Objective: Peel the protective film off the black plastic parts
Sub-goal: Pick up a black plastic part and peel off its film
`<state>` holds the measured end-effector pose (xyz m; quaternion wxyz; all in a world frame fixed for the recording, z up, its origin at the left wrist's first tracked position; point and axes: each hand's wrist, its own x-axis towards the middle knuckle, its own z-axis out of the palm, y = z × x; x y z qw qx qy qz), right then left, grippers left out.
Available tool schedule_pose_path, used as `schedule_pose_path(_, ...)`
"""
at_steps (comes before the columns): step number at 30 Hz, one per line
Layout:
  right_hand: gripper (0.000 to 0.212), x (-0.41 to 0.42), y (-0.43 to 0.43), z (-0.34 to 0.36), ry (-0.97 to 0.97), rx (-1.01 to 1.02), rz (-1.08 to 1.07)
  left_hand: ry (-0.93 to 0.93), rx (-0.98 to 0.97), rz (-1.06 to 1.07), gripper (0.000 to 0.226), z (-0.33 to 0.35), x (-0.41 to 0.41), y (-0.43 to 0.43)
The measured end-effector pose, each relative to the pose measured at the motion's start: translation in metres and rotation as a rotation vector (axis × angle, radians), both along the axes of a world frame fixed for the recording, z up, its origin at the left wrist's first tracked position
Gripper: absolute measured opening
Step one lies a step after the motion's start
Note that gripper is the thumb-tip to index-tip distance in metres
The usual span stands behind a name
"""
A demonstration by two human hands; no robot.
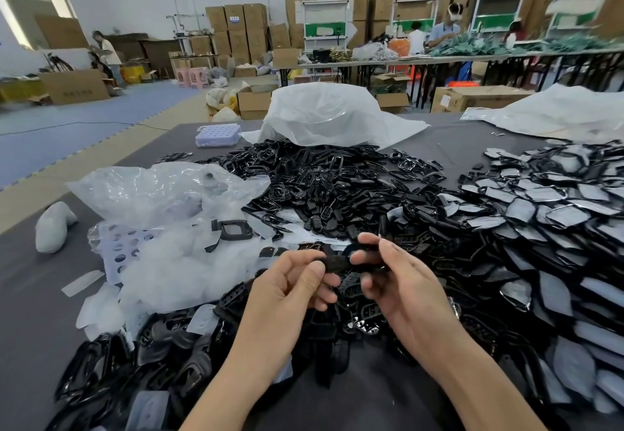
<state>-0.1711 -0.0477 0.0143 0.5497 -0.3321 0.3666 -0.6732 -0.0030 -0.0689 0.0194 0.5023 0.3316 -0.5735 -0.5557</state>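
Observation:
Both my hands hold one black plastic part (341, 262) above the table, near the middle of the view. My left hand (293, 282) pinches its left end between thumb and fingers. My right hand (395, 275) grips its right end with curled fingers. I cannot tell whether film is on this part. A heap of black plastic parts (331, 181) lies behind my hands. More parts with pale film (547, 214) spread out on the right. A loose pile of peeled clear film (175, 272) lies to the left.
A crumpled clear bag (162, 191) and a perforated lilac tray (118, 248) sit at the left. A large white bag (324, 113) and a lilac box (217, 135) stand at the back. The table has a grey cover (37, 295). People work at far benches.

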Motion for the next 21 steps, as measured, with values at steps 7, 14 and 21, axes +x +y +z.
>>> schedule_pose_path(7,0.034,0.005,0.003,-0.004,0.136,-0.051,0.172,-0.023,0.053,0.031,0.016,-0.006,0.001,-0.002)
schedule_pose_path(14,0.039,0.011,0.006,-0.004,0.110,-0.111,0.291,-0.001,0.068,-0.029,0.009,-0.007,0.001,-0.003)
schedule_pose_path(21,0.039,0.010,0.008,-0.002,0.088,-0.133,0.353,0.081,0.114,-0.227,0.018,0.002,0.005,0.003)
